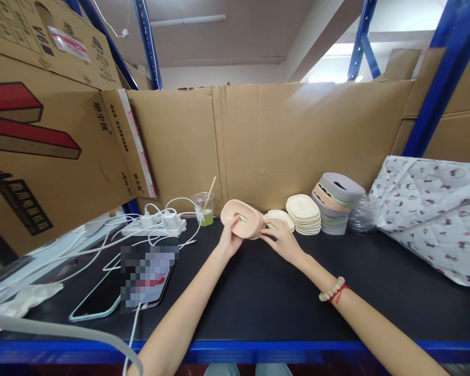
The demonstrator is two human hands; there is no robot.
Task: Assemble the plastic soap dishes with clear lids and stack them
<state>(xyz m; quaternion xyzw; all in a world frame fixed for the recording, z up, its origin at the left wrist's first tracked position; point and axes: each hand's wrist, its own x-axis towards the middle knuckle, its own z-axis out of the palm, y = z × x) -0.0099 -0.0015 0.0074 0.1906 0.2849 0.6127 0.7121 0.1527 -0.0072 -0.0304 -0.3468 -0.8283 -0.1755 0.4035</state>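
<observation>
My left hand (227,239) grips a small stack of pale pink oval plastic pieces (251,222) above the black tabletop, the thumb lying on the front one near its slot. My right hand (284,241) is at the right end of the same stack, fingertips closed against its edge. Just behind that hand lie some cream plastic pieces (279,214), partly hidden by it. Farther right stands a neat pile of cream rounded-square pieces (303,209). Beside this rises a taller stack of oval pieces (339,201) in grey, green and peach.
Left of my arms are two phones (102,295), a power strip (174,225) with chargers and tangled white cables. A cup of green drink (207,215) stands near the cardboard back wall (278,141). At right are clear plastic (362,214) and a patterned quilted cloth (434,214).
</observation>
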